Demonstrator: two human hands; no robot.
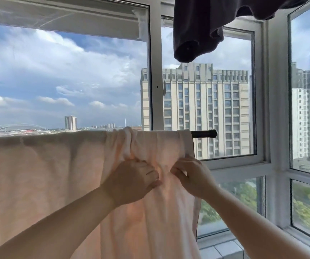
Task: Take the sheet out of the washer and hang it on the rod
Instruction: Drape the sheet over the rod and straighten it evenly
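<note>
Below the rod (204, 134), running 9 to 3 o'clock, the sheet (47, 174) is hanging bunched, with left hand (131, 181) and right hand (193, 176) pinching folds, the right nearer its 3 o'clock edge.

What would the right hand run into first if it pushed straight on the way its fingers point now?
The right hand already grips the sheet, so it would press that cloth forward first. Beyond it, probably the window frame, though depth is unclear.
</note>
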